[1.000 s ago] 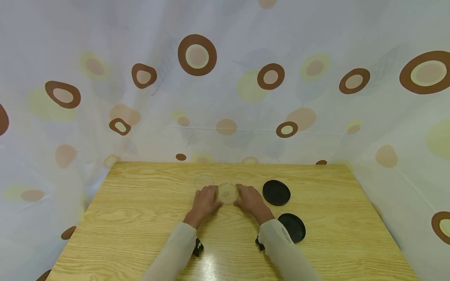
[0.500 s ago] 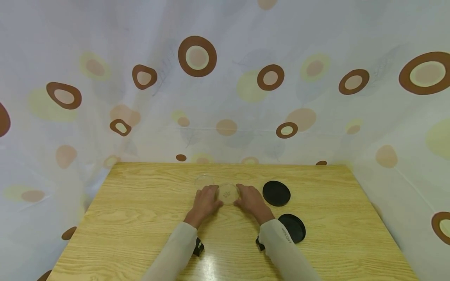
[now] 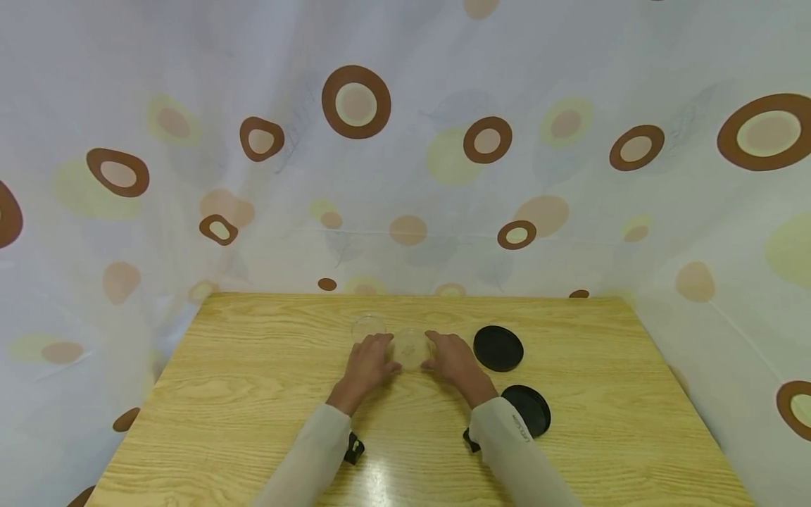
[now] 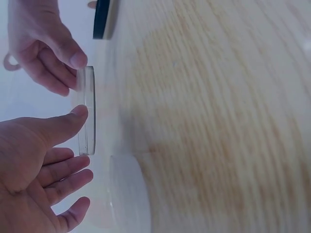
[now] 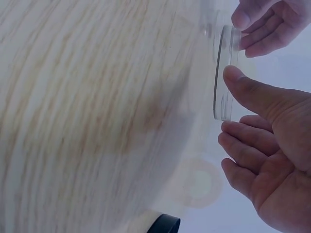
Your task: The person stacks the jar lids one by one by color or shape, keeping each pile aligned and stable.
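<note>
In the head view, both hands meet at the middle of the table around a clear, shallow petri dish (image 3: 410,350) with faint small markings on its face. My left hand (image 3: 369,361) pinches its left edge between thumb and fingers. The right hand (image 3: 454,361) grips the opposite edge the same way. Seen edge-on in the wrist views, the dish (image 4: 88,131) shows a thin, straight-sided rim and is held above the wood. A second clear round dish (image 3: 368,325) lies on the table just behind the left fingers.
To the right of the hands, a flat black round piece (image 3: 498,348) lies on the wooden table (image 3: 253,394). Nearer, a black shallow dish (image 3: 531,410) with a raised rim is partly covered by the right sleeve. A patterned curtain (image 3: 405,176) surrounds the table's back and sides.
The hands stay nearly in place around the petri dish, the forearms spreading slightly apart. The dish's face and its markings look paler than a second ago. Other items have not moved.
</note>
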Tool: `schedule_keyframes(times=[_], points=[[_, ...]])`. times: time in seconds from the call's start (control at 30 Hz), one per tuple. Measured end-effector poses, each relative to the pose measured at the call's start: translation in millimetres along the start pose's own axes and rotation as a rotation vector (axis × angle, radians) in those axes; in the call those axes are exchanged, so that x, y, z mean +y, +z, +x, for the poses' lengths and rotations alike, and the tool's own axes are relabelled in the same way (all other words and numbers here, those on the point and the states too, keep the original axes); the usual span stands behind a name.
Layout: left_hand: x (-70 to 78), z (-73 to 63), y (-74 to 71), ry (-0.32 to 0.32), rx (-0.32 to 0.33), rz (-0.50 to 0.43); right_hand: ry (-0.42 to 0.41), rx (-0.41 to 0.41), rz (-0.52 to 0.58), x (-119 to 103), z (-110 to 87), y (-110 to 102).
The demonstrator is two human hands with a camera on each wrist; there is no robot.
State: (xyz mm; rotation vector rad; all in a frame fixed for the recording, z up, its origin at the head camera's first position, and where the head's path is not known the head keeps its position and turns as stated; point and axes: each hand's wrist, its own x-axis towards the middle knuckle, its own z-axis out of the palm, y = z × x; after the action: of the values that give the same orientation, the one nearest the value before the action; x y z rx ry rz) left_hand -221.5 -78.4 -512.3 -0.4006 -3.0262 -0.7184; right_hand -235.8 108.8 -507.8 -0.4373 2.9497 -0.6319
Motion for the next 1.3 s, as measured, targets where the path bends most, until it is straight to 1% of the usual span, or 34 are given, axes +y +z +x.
schedule_keyframes(times=[0.23,0.37,0.5,0.67,0.9,1.03,1.17,1.3], points=[[3.2,-3.4,-6.3,0.006,-0.002,-0.004,0.006,-0.008,0.015,-2,-6.9,-4],[2.4,-7.3,-7.8,0.012,-0.009,-0.025,0.002,-0.019,0.0,-2,-10.9,-6],[0.9,-11.4,-7.7,0.027,-0.019,-0.035,-0.013,-0.017,0.007,-5,-16.9,-9],[-0.6,-19.4,-7.1,0.051,-0.012,-0.055,-0.016,-0.022,0.021,-9,-26.4,-12],[1.5,-31.5,-9.2,0.076,0.007,-0.056,-0.029,-0.027,-0.007,-12,-36.3,-12],[3.3,-38.1,-10.6,0.088,0.01,-0.048,-0.053,-0.035,-0.001,-13,-42.5,-12],[3.3,-45.0,-10.1,0.098,0.005,-0.038,-0.095,-0.024,0.009,-15,-50.6,-12],[2.6,-52.4,-8.6,0.12,-0.003,-0.019,-0.104,-0.03,0.03,-17,-56.7,-12]])
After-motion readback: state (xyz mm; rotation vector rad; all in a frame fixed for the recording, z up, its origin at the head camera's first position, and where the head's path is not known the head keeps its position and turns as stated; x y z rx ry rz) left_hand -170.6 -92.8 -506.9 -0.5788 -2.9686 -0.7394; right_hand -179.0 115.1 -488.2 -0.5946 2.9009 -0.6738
